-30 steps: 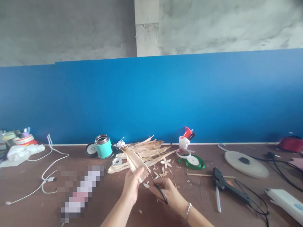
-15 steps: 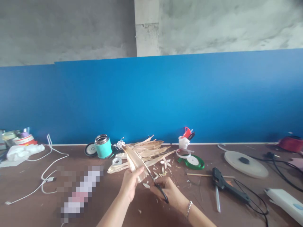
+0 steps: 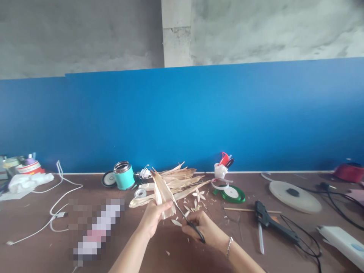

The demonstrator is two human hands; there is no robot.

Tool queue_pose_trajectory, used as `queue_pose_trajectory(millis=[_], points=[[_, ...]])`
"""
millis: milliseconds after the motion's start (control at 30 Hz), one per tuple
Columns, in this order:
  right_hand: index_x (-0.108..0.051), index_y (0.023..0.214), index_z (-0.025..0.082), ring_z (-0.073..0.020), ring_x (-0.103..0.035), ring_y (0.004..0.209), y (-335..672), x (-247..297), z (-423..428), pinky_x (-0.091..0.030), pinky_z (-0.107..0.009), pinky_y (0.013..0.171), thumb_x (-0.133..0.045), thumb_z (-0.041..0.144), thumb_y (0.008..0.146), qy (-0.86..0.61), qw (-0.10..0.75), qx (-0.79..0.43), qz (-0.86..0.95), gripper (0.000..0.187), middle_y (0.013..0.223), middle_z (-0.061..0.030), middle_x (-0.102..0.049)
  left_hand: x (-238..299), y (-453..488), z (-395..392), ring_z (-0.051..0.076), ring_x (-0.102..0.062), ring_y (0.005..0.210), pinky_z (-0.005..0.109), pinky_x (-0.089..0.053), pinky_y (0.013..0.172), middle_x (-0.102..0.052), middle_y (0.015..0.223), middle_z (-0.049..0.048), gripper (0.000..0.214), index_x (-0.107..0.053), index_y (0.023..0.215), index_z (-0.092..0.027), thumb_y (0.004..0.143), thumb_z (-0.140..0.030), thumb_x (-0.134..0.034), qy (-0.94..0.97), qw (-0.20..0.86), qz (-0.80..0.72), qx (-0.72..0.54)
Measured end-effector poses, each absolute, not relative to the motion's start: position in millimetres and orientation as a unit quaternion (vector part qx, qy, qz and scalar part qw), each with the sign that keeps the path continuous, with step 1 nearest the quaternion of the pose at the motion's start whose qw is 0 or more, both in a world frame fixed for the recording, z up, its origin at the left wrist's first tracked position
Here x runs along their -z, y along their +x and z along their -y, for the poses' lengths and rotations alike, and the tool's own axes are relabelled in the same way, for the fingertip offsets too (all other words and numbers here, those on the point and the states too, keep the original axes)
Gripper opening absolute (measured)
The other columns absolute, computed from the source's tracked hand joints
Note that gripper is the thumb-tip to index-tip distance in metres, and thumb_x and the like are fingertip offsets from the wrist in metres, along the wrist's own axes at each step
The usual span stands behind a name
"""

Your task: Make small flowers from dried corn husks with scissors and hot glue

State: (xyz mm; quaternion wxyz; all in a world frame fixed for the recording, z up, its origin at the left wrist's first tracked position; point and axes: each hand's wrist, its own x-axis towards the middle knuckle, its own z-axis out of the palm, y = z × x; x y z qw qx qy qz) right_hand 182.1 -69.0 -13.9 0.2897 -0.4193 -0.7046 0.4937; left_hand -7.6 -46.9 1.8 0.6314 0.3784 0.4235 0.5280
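Note:
My left hand (image 3: 153, 218) is closed on a dried husk leaf (image 3: 162, 189), holding it tilted upward above the brown table (image 3: 42, 250). My right hand (image 3: 203, 229) grips black-handled scissors (image 3: 187, 222), whose blades meet the lower edge of that leaf. Behind the hands lies a pile of dried husk leaves (image 3: 179, 182). Small cut scraps and a little white husk flower (image 3: 199, 195) lie on the table beside the hands.
A teal metal jar (image 3: 124, 175) and a tape roll (image 3: 140, 193) are at the back left, with white cables (image 3: 57, 206) further left. Green ribbon spool (image 3: 231, 194), black glue gun (image 3: 270, 222), round white disc (image 3: 295, 196) and a white device (image 3: 342, 242) lie right.
My left hand has turned the leaf more upright and drawn it slightly toward me. My right hand with the scissors has shifted a little to the right.

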Motion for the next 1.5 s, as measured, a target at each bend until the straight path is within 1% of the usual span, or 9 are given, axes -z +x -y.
queue_pose_trajectory(millis=[167, 400, 533, 767, 900, 1000, 1067, 1267, 1500], points=[[-0.059, 0.061, 0.013, -0.0048, -0.035, 0.039, 185.5, 12.0, 68.0, -0.026, -0.016, 0.039, -0.057, 0.030, 0.076, -0.412, 0.273, -0.495, 0.715, 0.022, 0.041, 0.0063, -0.041, -4.3, -13.2, 46.4, 0.021, -0.066, 0.063, 0.032, -0.052, 0.063, -0.072, 0.072, 0.0087, 0.034, -0.070, 0.084, -0.010, 0.056, -0.027, -0.080, 0.400, 0.632, -0.430, -0.506], [-0.060, 0.063, 0.013, -0.0048, -0.036, 0.036, 191.0, 2.6, 68.1, -0.023, -0.015, 0.034, -0.058, 0.024, 0.072, -0.423, 0.236, -0.512, 0.709, 0.014, 0.042, 0.0061, -0.042, 1.0, -21.5, 42.4, 0.024, -0.067, 0.070, 0.033, -0.051, 0.067, -0.073, 0.078, 0.0105, 0.037, -0.070, 0.090, -0.010, 0.059, -0.029, -0.078, 0.453, 0.616, -0.449, -0.463], [-0.062, 0.063, 0.013, -0.0044, -0.037, 0.036, 193.4, 0.6, 67.3, -0.025, -0.014, 0.034, -0.059, 0.022, 0.070, -0.422, 0.234, -0.500, 0.719, 0.011, 0.043, 0.0060, -0.043, 1.3, -21.8, 42.4, 0.022, -0.066, 0.067, 0.031, -0.049, 0.065, -0.072, 0.074, 0.0081, 0.035, -0.070, 0.087, -0.011, 0.058, -0.028, -0.078, 0.467, 0.598, -0.462, -0.459], [-0.063, 0.061, 0.013, -0.0042, -0.038, 0.036, 194.5, -1.3, 65.7, -0.026, -0.014, 0.034, -0.059, 0.018, 0.067, -0.441, 0.233, -0.484, 0.719, 0.009, 0.041, 0.0063, -0.043, -0.3, -20.4, 44.8, 0.020, -0.065, 0.065, 0.027, -0.047, 0.060, -0.071, 0.070, 0.0060, 0.027, -0.070, 0.084, -0.012, 0.062, -0.028, -0.073, 0.464, 0.596, -0.470, -0.456], [-0.064, 0.068, 0.014, -0.0058, -0.043, 0.035, 196.0, 5.7, 64.0, -0.031, -0.014, 0.033, -0.060, 0.024, 0.068, -0.448, 0.212, -0.534, 0.685, 0.011, 0.042, 0.0054, -0.049, -0.4, -19.2, 44.1, 0.019, -0.065, 0.063, 0.026, -0.047, 0.058, -0.071, 0.067, 0.0051, 0.021, -0.069, 0.079, -0.013, 0.061, -0.024, -0.072, 0.452, 0.593, -0.470, -0.472], [-0.064, 0.076, 0.014, -0.0072, -0.048, 0.037, 196.3, 11.6, 62.5, -0.038, -0.015, 0.035, -0.061, 0.029, 0.069, -0.433, 0.211, -0.586, 0.652, 0.017, 0.046, 0.0037, -0.054, -1.6, -15.6, 43.7, 0.020, -0.066, 0.063, 0.026, -0.047, 0.058, -0.071, 0.069, 0.0058, 0.023, -0.069, 0.079, -0.013, 0.060, -0.026, -0.072, 0.415, 0.582, -0.483, -0.506], [-0.063, 0.077, 0.013, -0.0072, -0.050, 0.039, 196.4, 14.4, 61.9, -0.040, -0.014, 0.036, -0.062, 0.032, 0.069, -0.422, 0.221, -0.602, 0.641, 0.020, 0.047, 0.0031, -0.055, -2.4, -12.3, 44.0, 0.019, -0.065, 0.061, 0.025, -0.047, 0.056, -0.071, 0.066, 0.0055, 0.025, -0.068, 0.078, -0.012, 0.059, -0.027, -0.073, 0.380, 0.572, -0.492, -0.535], [-0.063, 0.075, 0.013, -0.0075, -0.051, 0.039, 195.2, 17.7, 62.6, -0.041, -0.015, 0.036, -0.062, 0.032, 0.069, -0.430, 0.223, -0.585, 0.650, 0.020, 0.048, 0.0027, -0.056, -0.2, -5.1, 46.4, 0.017, -0.064, 0.059, 0.023, -0.045, 0.053, -0.070, 0.065, 0.0043, 0.029, -0.066, 0.080, -0.012, 0.057, -0.027, -0.076, 0.328, 0.586, -0.456, -0.584], [-0.063, 0.080, 0.013, -0.0068, -0.050, 0.038, 193.0, 17.6, 63.6, -0.038, -0.013, 0.035, -0.061, 0.032, 0.071, -0.440, 0.229, -0.571, 0.654, 0.021, 0.048, 0.0035, -0.055, 1.1, 4.3, 50.4, 0.016, -0.063, 0.057, 0.022, -0.046, 0.052, -0.070, 0.065, 0.0032, 0.026, -0.066, 0.079, -0.013, 0.057, -0.024, -0.075, 0.325, 0.604, -0.448, -0.573]])
